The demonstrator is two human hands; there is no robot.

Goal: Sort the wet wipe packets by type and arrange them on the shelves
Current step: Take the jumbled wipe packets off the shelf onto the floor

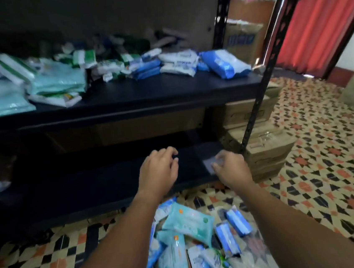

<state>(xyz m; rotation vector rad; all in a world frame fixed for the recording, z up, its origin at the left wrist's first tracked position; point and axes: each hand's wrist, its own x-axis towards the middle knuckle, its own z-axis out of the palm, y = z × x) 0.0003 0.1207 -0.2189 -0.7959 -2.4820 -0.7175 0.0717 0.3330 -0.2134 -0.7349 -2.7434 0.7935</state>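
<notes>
Packets (108, 69) lie jumbled on the upper shelf (145, 93), teal at left, blue at right; more packets sit heaped on the tiled floor (319, 162) between the forearms. Both hands reach over the lower shelf (90, 186). Left hand (159, 168) is empty, fingers loosely curled. Right hand (229, 166) is blurred; its grip cannot be told.

- Two bare forearms were on show, rising from the bottom edge, with no sleeve visible anywhere along them.
- The left hand (159, 168) wore no glove, ring or watch that could be seen.
- The right hand (230, 167) was just as bare, its fingertips blurred.
- Both wrists were uncovered, with no strap or band showing.
</notes>
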